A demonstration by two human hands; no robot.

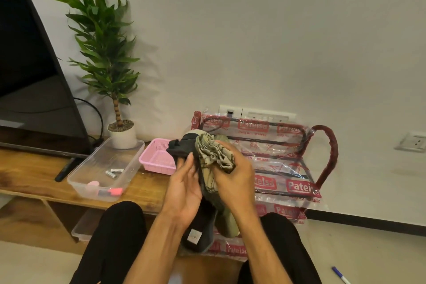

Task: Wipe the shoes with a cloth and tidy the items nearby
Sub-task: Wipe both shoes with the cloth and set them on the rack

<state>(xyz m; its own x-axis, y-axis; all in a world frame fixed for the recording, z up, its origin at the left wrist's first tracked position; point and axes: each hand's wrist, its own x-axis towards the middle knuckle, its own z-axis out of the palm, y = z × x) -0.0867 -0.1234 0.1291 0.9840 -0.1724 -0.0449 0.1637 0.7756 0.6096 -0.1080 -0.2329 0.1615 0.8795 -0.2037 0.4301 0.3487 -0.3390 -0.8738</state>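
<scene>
I hold a dark grey and black shoe [196, 228] upright in front of me, toe end up. My left hand [184, 189] cups it from the left side with fingers loosely curved round it. My right hand [232, 175] grips a crumpled beige patterned cloth [213, 155] and presses it against the upper part of the shoe. Part of the shoe is hidden behind the cloth and both hands.
A plastic-wrapped red metal shoe rack [299, 168] stands against the wall behind the shoe. On the wooden TV unit [27, 175] sit a clear tray [76, 175] with batteries and markers, a pink basket [156, 159], a potted plant [122, 134], a remote and a TV. A blue pen [341, 275] lies on the floor.
</scene>
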